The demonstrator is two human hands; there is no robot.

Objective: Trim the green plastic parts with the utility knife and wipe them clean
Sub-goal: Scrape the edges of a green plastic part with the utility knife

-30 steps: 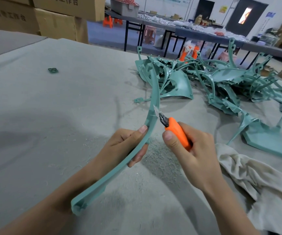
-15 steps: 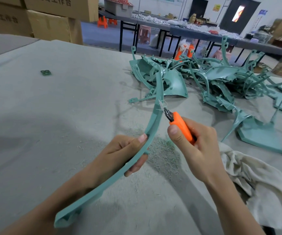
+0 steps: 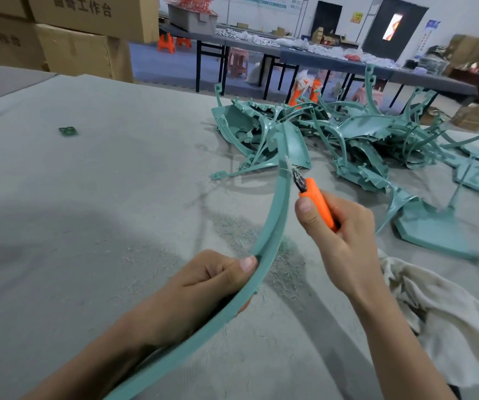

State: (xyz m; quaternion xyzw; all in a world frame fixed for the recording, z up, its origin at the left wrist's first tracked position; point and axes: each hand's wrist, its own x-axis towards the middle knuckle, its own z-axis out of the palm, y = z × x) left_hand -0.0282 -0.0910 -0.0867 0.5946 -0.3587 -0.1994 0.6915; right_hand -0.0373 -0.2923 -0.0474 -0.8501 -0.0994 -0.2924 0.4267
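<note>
At the centre of the frame, above the desk (image 3: 117, 183), the left hand (image 3: 203, 287) has a closed grip on the curved green strip (image 3: 275, 226) and the right hand (image 3: 345, 235) holds the orange knife (image 3: 316, 202), blade on its edge: best shave lightly, away from that thumb.

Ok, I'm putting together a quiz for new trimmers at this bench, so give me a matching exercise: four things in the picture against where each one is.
Things
1. curved green strip
2. utility knife
3. cloth rag
4. small green square piece

Places
A. lying alone, far left on the table
B. gripped in the left hand
C. crumpled on the table by the right forearm
D. gripped in the right hand, blade at the strip's edge

Pairs: 1-B, 2-D, 3-C, 4-A
</note>
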